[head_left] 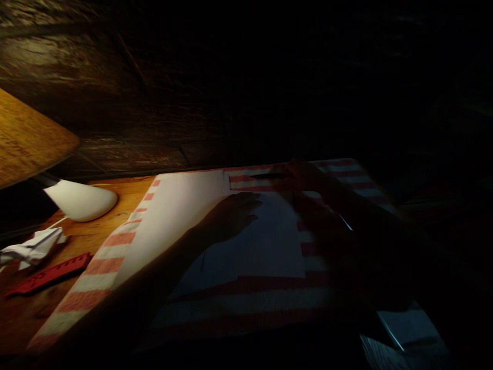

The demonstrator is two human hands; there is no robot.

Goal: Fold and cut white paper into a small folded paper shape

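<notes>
My left hand (241,208) lies flat on white paper (269,241), its fingers stretched out toward the right. The paper rests on a red-and-white striped cloth (106,264); another part of it, or a second sheet (185,192), is brightly lit on the left. At the far edge of the cloth is my right hand (302,172), dim and with its fingers apparently closed. A dark, slim, pointed shape (269,176) runs left from it; whether this is a held tool or a shadow I cannot make out.
A lamp with a yellowish shade (31,139) and white base (82,200) stands left on the wooden table (115,210). Near it lie crumpled white paper (34,246) and a red ruler-like strip (50,273). A dark wall (154,113) rises behind; shiny-edged items (408,329) lie lower right.
</notes>
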